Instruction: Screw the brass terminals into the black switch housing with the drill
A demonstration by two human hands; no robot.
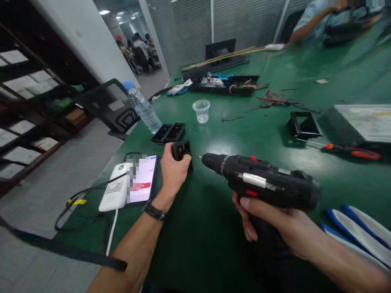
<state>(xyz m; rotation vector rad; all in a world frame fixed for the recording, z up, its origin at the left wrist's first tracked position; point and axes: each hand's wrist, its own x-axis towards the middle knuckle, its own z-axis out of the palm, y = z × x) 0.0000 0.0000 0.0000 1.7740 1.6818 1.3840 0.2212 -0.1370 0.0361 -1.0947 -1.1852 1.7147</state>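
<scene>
Table: a big green table (214, 228) filled most of the view, with a grey floor to its left.
Room: dark shelves stood far left, and grey blinds hung at the back.
On the table: a bottle (143, 106), a cup (201, 111), a phone (142, 179) and a screwdriver (348, 150).
Left hand (173, 171): closed around a small black box (182, 151), pressing it on the table just right of the phone.
Right hand (275, 221): wrapped tight around the handle of a black drill (262, 181).
Drill: held level, its thin tip touching the box.
</scene>
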